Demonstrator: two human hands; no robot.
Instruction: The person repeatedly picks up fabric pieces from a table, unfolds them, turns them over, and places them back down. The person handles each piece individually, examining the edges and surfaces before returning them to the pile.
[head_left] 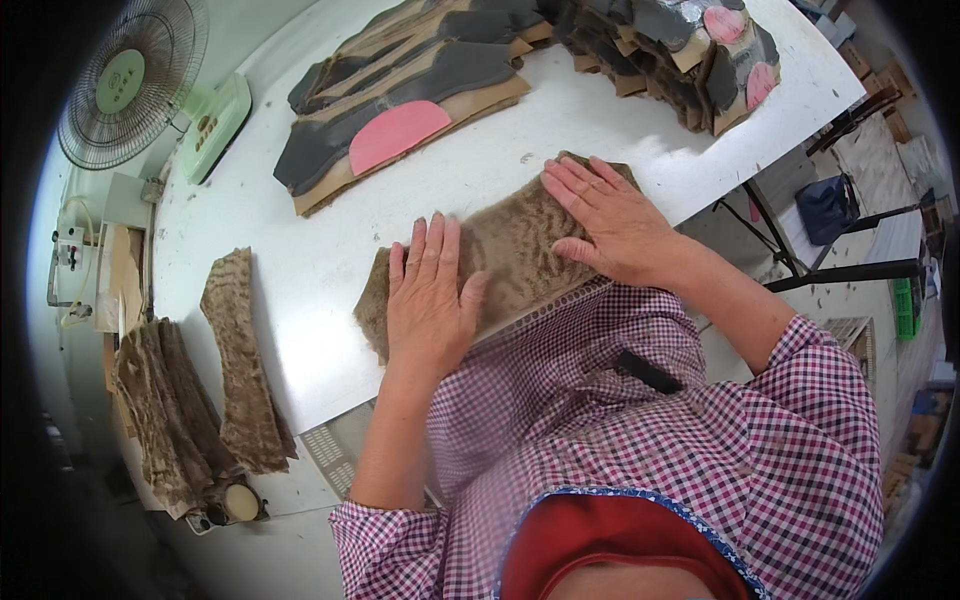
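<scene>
A long brown piece of furry fabric (510, 255) lies flat at the near edge of the white desk (300, 260). The left hand (428, 300) and the right hand (612, 222) both press on it with open, flat palms, grasping nothing. To smooth it well, I think even pressure along the length is best. A second furry strip (240, 360) lies well apart at left; stacks of dark shoe-shaped pieces with pink pads (400, 95) stand farther back, not in the way.

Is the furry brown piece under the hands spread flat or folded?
Spread flat: the furry brown piece lies on the white table, with the left hand and right hand pressed palm-down on it.
</scene>
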